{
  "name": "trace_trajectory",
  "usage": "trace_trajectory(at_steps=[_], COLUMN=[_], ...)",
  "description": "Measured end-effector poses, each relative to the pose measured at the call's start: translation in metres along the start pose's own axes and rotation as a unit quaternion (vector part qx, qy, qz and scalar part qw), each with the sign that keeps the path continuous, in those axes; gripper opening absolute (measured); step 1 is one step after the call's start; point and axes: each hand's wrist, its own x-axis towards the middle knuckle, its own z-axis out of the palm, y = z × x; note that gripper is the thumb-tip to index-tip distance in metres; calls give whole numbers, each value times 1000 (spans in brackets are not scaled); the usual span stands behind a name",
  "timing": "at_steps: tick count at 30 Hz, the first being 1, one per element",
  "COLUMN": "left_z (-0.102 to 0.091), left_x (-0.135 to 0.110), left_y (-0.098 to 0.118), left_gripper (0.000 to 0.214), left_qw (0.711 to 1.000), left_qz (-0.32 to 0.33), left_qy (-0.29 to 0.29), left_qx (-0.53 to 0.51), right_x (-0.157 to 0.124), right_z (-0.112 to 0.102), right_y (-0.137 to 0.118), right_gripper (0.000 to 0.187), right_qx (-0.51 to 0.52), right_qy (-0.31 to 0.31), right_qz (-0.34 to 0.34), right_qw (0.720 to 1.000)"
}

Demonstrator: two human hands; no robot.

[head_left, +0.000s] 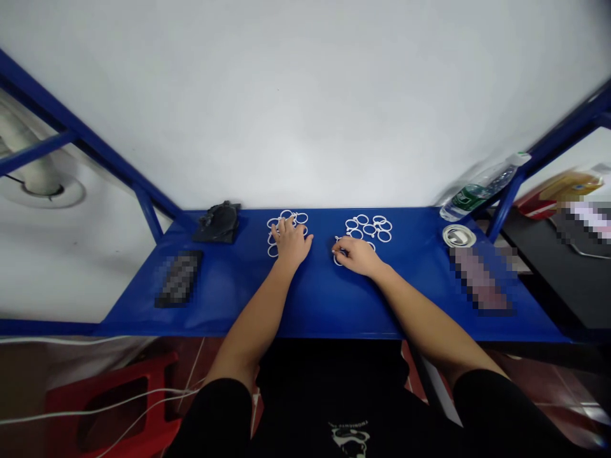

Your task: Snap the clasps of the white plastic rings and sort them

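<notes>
Two loose groups of thin white curtain rings lie on a blue tabletop (315, 299), each ring with a small eyelet. My left hand (291, 245) rests with spread fingers over the left group of rings (301, 218), covering part of it. Over at the right group of rings (384, 236), my right hand (358, 256) is at the near left edge. Its thumb and fingers are drawn together on a ring (338, 259), most of which is hidden by the fingertips. Both groups sit near the white wall.
A crumpled black bag (218, 222) and a blurred dark object (180, 278) lie on the left. On the right are a tilted water bottle (482, 191), a white roll (459, 236) and a blurred reddish object (481, 280). Blue frame bars flank the table; a red stool (114, 401) stands below.
</notes>
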Motion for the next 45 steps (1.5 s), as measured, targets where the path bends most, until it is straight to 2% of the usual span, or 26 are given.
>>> trace_trajectory(at_steps=[6,12,16,19,22,26,29,34,42,45], left_z=[6,4,-6,-9,-7,-2,-2,-5,-5,-4], left_x=[0,0,1,-1,-7,-13,-14,-14,-14,-14], left_y=[-4,1,10,18,27,32,31,29,34,34], left_gripper=[14,17,18,20,22,19,18,30,15,12], left_qw=[1000,1000,993,973,950,935,934,934,931,931], left_qz=[-4,14,86,182,250,281,256,192,208,218], left_qy=[-20,-6,37,49,49,54,65,71,125,128], left_qx=[20,-11,-65,-134,-182,-208,-242,-292,-272,-263], right_x=[4,4,3,1,0,0,0,0,-1,-2], right_z=[1,0,-1,-3,-4,-2,-2,0,3,0], right_y=[16,14,6,4,5,5,3,4,10,7], right_gripper=[22,19,23,32,32,25,21,17,17,23], right_qx=[-63,-49,-2,38,70,89,78,61,34,42], right_qy=[-12,41,95,146,172,203,229,206,142,123], right_qz=[64,70,81,85,75,67,40,-41,-54,-53], right_qw=[996,995,992,985,980,973,970,976,988,990])
